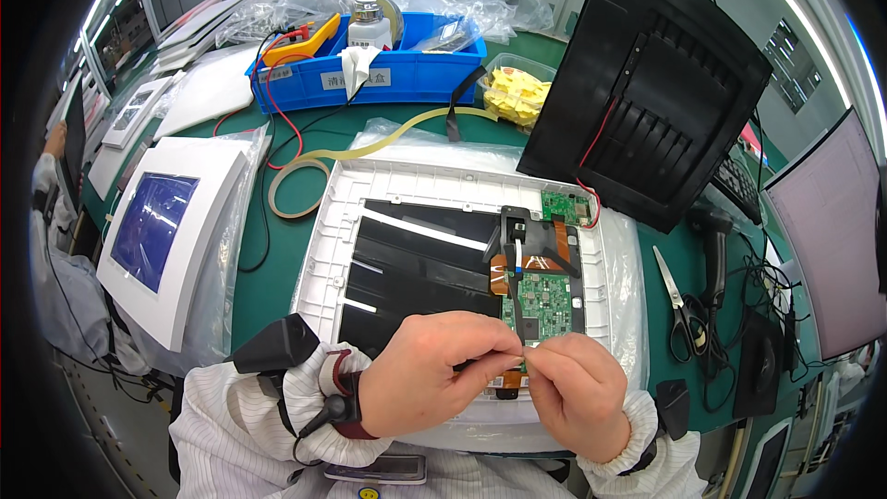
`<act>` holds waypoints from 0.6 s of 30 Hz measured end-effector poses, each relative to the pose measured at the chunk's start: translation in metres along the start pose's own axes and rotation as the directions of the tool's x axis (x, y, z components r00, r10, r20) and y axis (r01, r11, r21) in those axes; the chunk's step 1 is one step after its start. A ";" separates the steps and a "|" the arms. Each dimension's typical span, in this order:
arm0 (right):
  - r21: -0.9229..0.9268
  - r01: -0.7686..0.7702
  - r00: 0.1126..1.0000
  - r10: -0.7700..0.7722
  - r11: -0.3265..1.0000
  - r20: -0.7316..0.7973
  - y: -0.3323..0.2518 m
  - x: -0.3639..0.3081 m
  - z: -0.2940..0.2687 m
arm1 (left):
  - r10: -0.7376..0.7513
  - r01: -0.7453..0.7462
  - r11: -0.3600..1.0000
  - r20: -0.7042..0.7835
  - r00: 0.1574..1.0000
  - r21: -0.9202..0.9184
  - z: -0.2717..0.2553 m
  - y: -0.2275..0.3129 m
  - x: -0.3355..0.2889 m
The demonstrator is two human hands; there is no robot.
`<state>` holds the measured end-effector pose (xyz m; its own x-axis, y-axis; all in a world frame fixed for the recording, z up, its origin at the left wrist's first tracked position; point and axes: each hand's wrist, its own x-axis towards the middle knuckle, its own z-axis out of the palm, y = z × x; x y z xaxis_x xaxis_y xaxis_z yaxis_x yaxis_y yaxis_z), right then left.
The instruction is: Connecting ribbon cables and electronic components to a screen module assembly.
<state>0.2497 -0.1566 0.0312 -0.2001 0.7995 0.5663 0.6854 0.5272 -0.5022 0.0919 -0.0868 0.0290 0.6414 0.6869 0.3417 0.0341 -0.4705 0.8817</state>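
Observation:
In front of me lies an opened device with a white plastic frame (323, 249), a black panel (425, 263) and a green circuit board (545, 300). Over the board's lower part, my left hand (439, 365) and my right hand (580, 393) meet at the fingertips, both pinched closed. Whatever sits between the fingers is too small and hidden to name. A narrow dark strip (516, 310) runs up from the fingertips across the board. Orange flat cables (499, 275) lie beside the board, and a smaller green board (564, 208) sits at the frame's upper right corner.
A black back cover (656, 83) leans at the right, its red wire reaching the small board. Scissors (679, 300) and a barcode scanner (713, 254) lie right. A blue bin (397, 65), tape roll (297, 189) and white-framed display (171, 231) stand behind and left.

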 end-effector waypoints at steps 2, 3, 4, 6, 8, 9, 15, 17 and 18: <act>-0.001 0.006 1.000 -0.006 1.000 -0.001 0.000 0.000 0.000 | 0.005 -0.005 1.000 -0.002 1.000 0.000 0.000 0.000 0.000; -0.002 0.011 1.000 -0.011 1.000 -0.002 0.001 0.001 0.000 | 0.011 -0.011 1.000 -0.005 1.000 0.000 0.001 -0.001 0.000; -0.003 0.010 1.000 -0.010 1.000 -0.001 0.001 0.001 0.000 | 0.011 -0.011 1.000 -0.004 1.000 -0.002 0.001 -0.001 0.000; -0.024 0.035 0.999 -0.035 0.999 0.001 0.001 0.001 0.001 | 0.023 -0.023 1.000 -0.008 1.000 -0.004 0.001 -0.002 0.000; -0.033 0.049 0.999 -0.049 0.998 -0.003 0.001 0.000 0.002 | 0.011 -0.011 1.000 -0.005 1.000 -0.002 0.001 -0.001 -0.001; -0.041 0.061 0.998 -0.061 0.997 -0.007 0.002 0.000 0.003 | -0.003 0.003 1.000 -0.001 1.000 -0.001 0.000 -0.001 -0.001; -0.108 0.073 0.997 -0.075 0.991 -0.009 0.001 -0.001 0.006 | -0.068 0.068 0.997 0.011 0.998 -0.031 -0.002 0.001 -0.001; -0.105 0.065 0.998 -0.067 0.992 -0.015 0.002 -0.002 0.006 | -0.077 0.078 0.996 0.011 0.997 -0.042 -0.001 0.001 -0.001; -0.103 0.059 0.998 -0.061 0.993 -0.023 0.001 -0.002 0.006 | -0.084 0.085 0.995 0.011 0.996 -0.052 -0.001 0.002 -0.001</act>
<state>0.2468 -0.1557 0.0256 -0.2259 0.7591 0.6106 0.7409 0.5408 -0.3982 0.0906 -0.0874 0.0305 0.6448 0.7179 0.2626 0.0482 -0.3810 0.9233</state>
